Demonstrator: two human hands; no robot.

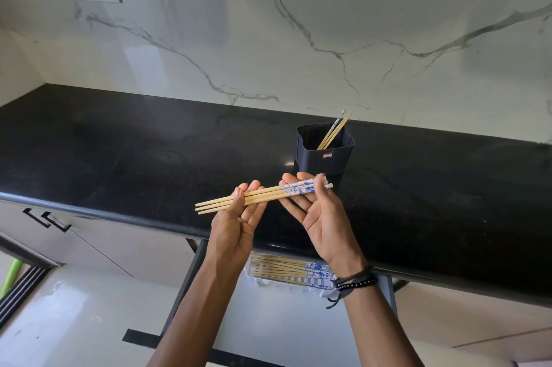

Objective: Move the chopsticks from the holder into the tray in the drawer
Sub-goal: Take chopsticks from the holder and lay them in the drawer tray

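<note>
Holding three chopsticks (263,197) level above the black counter (119,157), roughly midway through the job by the look of it. Pinning the plain tips with the left hand (236,217), curling the thumb over the top and the fingers underneath. Cradling the blue-patterned ends in the right hand (319,214), wrapping lightly curled fingers round them. Hovering close to the black holder (325,154), at one o'clock from the hands.

Judging progress: already lying in the tray (249,272) of the open drawer (188,280), at six o'clock below the wrists, a batch of stowed chopsticks (280,266). Not yet lowered there, the bundle in hand. Waiting to be fetched, leftover chopsticks (334,130) leaning toward one o'clock inside the holder, seemingly three.

Struggling to count the stowed batch, with the counter edge covering the tray's far side and the right wrist with its bracelets (355,280) covering its three o'clock end. Failing to read the small label on the holder. Unable to tell whether the right thumb is pressing on the sticks. Losing the holder's base behind the right fingertips.
</note>
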